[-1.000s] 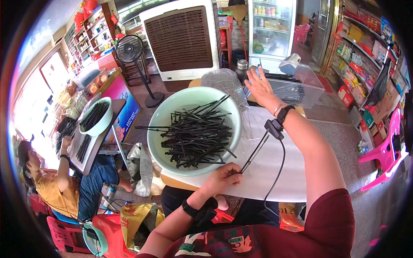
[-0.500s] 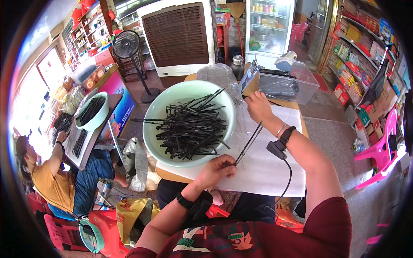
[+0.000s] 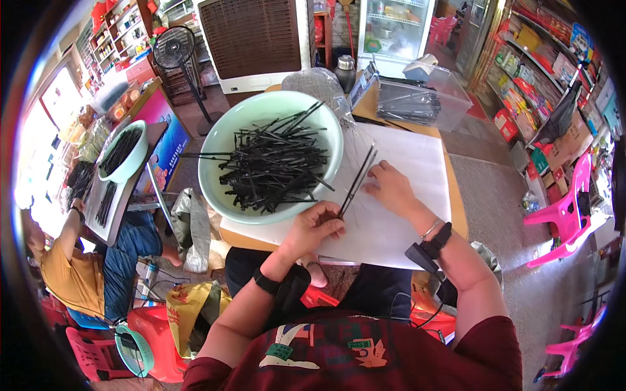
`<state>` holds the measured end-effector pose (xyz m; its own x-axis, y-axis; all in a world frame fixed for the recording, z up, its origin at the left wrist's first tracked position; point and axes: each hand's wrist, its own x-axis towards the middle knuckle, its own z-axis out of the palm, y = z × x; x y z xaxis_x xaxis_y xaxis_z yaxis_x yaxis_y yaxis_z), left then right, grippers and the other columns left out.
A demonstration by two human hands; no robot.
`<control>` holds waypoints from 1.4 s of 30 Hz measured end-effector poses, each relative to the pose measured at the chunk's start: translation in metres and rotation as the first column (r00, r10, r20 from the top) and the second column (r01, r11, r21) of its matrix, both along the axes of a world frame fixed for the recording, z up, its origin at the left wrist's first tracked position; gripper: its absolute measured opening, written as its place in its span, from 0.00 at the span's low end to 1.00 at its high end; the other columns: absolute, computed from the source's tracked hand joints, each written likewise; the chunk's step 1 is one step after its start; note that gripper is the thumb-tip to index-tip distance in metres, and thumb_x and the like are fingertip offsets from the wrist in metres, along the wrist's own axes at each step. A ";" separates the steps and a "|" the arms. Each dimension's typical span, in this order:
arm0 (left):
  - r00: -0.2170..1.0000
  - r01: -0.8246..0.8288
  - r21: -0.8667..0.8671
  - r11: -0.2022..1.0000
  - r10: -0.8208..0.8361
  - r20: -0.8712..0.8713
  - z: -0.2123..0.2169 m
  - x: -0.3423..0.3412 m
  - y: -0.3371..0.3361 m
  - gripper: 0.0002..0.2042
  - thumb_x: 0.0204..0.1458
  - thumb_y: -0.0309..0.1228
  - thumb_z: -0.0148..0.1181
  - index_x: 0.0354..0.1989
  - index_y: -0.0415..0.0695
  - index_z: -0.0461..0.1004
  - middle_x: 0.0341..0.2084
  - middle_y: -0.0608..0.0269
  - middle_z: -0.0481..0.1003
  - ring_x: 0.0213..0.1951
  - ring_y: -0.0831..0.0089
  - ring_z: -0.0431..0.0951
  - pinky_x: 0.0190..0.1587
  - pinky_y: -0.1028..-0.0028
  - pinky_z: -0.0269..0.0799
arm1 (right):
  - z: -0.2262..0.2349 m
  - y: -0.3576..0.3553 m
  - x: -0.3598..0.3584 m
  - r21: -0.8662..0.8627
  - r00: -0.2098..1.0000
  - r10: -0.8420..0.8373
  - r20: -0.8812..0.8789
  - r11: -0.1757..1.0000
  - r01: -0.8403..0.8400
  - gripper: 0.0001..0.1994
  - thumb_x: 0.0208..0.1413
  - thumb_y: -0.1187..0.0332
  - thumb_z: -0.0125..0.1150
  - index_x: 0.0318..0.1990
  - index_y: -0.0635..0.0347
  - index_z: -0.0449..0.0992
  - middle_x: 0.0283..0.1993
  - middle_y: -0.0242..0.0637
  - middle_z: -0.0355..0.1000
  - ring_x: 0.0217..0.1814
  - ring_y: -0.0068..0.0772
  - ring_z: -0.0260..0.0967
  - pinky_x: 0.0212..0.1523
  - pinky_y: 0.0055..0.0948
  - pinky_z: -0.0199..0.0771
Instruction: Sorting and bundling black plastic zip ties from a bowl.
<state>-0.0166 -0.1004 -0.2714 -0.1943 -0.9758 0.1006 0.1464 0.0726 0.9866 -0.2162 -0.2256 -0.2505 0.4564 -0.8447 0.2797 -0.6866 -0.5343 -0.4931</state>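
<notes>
Pinched in my left hand (image 3: 317,227) are a couple of thin black strips (image 3: 357,181), their long ends slanting up and away to the right. That hand is closed, at the near right rim of a pale green basin (image 3: 207,189). Inside the basin lies a tangled heap of similar black strips (image 3: 272,166). Just right of the held strips, my right hand (image 3: 393,190) hovers over the white sheet (image 3: 404,150), its thumb and forefinger apart and nothing visible between them. Fine clear threads or film (image 3: 355,140) lie behind the held strips.
A clear plastic box (image 3: 450,107) with more black strips stands at the table's back right, near a dark flask (image 3: 345,73) and a small device (image 3: 363,85). At left, a co-worker (image 3: 72,274) sits by another basin (image 3: 127,153). Pink chairs (image 3: 567,208) stand right.
My right hand has come back from beside the clear box toward the held strips. My left hand still grips its strips, now tilted more upright. The whole view has shifted slightly.
</notes>
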 end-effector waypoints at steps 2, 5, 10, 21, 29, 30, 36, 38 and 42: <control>1.000 -0.002 -0.020 1.000 0.002 -0.003 0.000 0.000 0.000 0.07 0.54 0.21 0.55 0.40 0.38 0.67 0.28 0.62 0.73 0.31 0.75 0.76 0.34 0.76 0.74 | -0.007 0.003 -0.003 -0.068 1.000 0.025 0.017 0.997 -0.023 0.08 0.49 0.64 0.57 0.28 0.60 0.74 0.33 0.44 0.71 0.36 0.51 0.69 0.39 0.44 0.69; 1.000 0.004 -0.044 0.999 -0.005 -0.018 -0.005 -0.002 0.000 0.08 0.53 0.20 0.54 0.41 0.37 0.67 0.29 0.62 0.72 0.33 0.75 0.77 0.35 0.76 0.75 | -0.014 -0.013 -0.014 -0.114 0.995 -0.092 0.026 0.989 0.094 0.07 0.48 0.66 0.58 0.28 0.60 0.73 0.32 0.43 0.70 0.35 0.50 0.69 0.37 0.44 0.70; 1.000 -0.023 -0.012 1.000 0.023 0.009 -0.002 -0.001 0.001 0.08 0.52 0.19 0.55 0.40 0.36 0.67 0.29 0.61 0.73 0.31 0.74 0.77 0.35 0.76 0.75 | 0.002 -0.016 -0.041 -0.253 0.951 -0.178 0.254 0.937 0.243 0.03 0.47 0.72 0.59 0.28 0.59 0.73 0.29 0.42 0.70 0.30 0.47 0.70 0.32 0.39 0.71; 0.999 -0.036 0.025 0.999 0.036 0.024 0.003 -0.003 0.002 0.08 0.53 0.18 0.53 0.41 0.35 0.67 0.28 0.61 0.73 0.31 0.75 0.76 0.35 0.76 0.75 | 0.012 -0.019 -0.046 0.221 0.569 -0.249 0.784 0.968 0.118 0.05 0.54 0.74 0.57 0.36 0.65 0.75 0.30 0.31 0.72 0.27 0.18 0.66 0.28 0.20 0.70; 0.999 -0.046 0.040 0.998 0.047 -0.016 0.003 -0.002 0.000 0.08 0.53 0.19 0.53 0.41 0.35 0.67 0.29 0.61 0.73 0.32 0.74 0.77 0.35 0.76 0.75 | 0.005 -0.049 -0.039 0.343 0.233 -0.334 0.913 0.939 0.004 0.07 0.57 0.73 0.53 0.40 0.68 0.72 0.33 0.39 0.73 0.31 0.26 0.71 0.35 0.26 0.77; 0.998 -0.048 0.042 0.998 0.049 -0.030 0.002 -0.001 0.000 0.08 0.53 0.19 0.53 0.42 0.35 0.67 0.29 0.60 0.73 0.32 0.73 0.77 0.35 0.76 0.75 | 0.000 -0.052 -0.041 0.342 0.232 -0.334 0.914 0.940 0.005 0.07 0.57 0.73 0.53 0.40 0.68 0.72 0.33 0.39 0.73 0.31 0.26 0.71 0.35 0.26 0.77; 0.998 -0.053 0.048 0.997 0.055 -0.039 0.003 0.000 -0.001 0.08 0.54 0.20 0.53 0.42 0.36 0.67 0.29 0.59 0.74 0.32 0.72 0.77 0.36 0.75 0.75 | -0.007 -0.048 -0.049 0.334 0.310 -0.321 0.895 0.943 0.013 0.07 0.59 0.71 0.50 0.39 0.66 0.70 0.35 0.41 0.72 0.31 0.29 0.70 0.35 0.27 0.76; 0.998 -0.046 0.042 0.998 0.048 -0.033 0.005 -0.001 -0.001 0.08 0.54 0.20 0.53 0.42 0.36 0.67 0.29 0.59 0.74 0.32 0.72 0.77 0.36 0.75 0.75 | -0.006 -0.045 -0.047 0.261 0.183 -0.253 0.950 0.965 -0.019 0.05 0.60 0.72 0.47 0.37 0.64 0.68 0.34 0.40 0.72 0.31 0.27 0.70 0.33 0.28 0.76; 0.999 -0.048 0.049 0.998 0.048 -0.017 0.015 -0.007 0.000 0.08 0.54 0.20 0.53 0.42 0.36 0.67 0.29 0.59 0.74 0.32 0.73 0.77 0.36 0.75 0.75 | 0.003 -0.038 -0.044 0.247 0.109 -0.233 0.966 0.960 -0.132 0.05 0.61 0.70 0.46 0.37 0.62 0.66 0.34 0.39 0.71 0.31 0.27 0.70 0.33 0.29 0.76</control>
